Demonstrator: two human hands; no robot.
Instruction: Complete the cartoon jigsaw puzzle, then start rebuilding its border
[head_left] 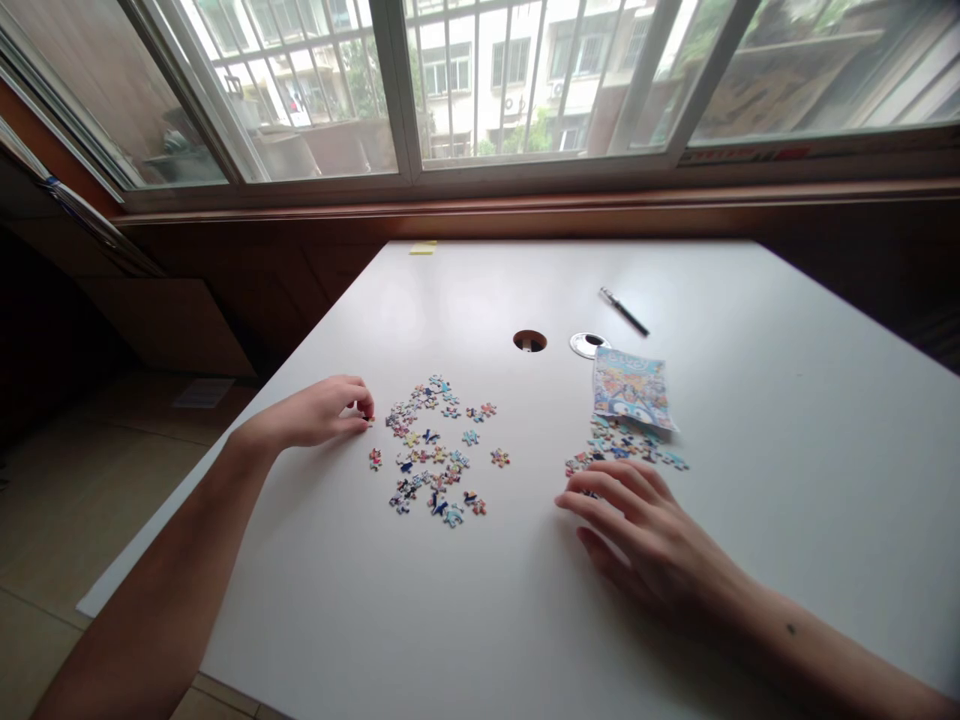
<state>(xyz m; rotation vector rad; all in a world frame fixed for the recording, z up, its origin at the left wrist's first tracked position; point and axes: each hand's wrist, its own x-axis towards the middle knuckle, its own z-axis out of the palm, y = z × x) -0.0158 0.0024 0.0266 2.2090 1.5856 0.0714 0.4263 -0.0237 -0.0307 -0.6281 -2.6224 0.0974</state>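
Observation:
My left hand [324, 411] is at the left of the white table, thumb and fingertips closed on a small jigsaw puzzle piece [368, 420] that is mostly covered. Just right of it, many small colourful puzzle pieces [439, 455] lie in a loose scatter. My right hand [643, 530] is stretched over the near edge of a second group of puzzle pieces [630, 440], fingers apart and slightly bent. Some of those pieces are hidden under its fingers. At the far side of this group lies a printed picture packet [634, 388], partly over the pieces.
The white tabletop [510, 620] has a round cable hole [529, 342], with its metal ring cover [586, 345] beside it. Behind the packet lies a dark pen [624, 311]. A yellow sticker [423, 248] marks the far edge, below a barred window [517, 85].

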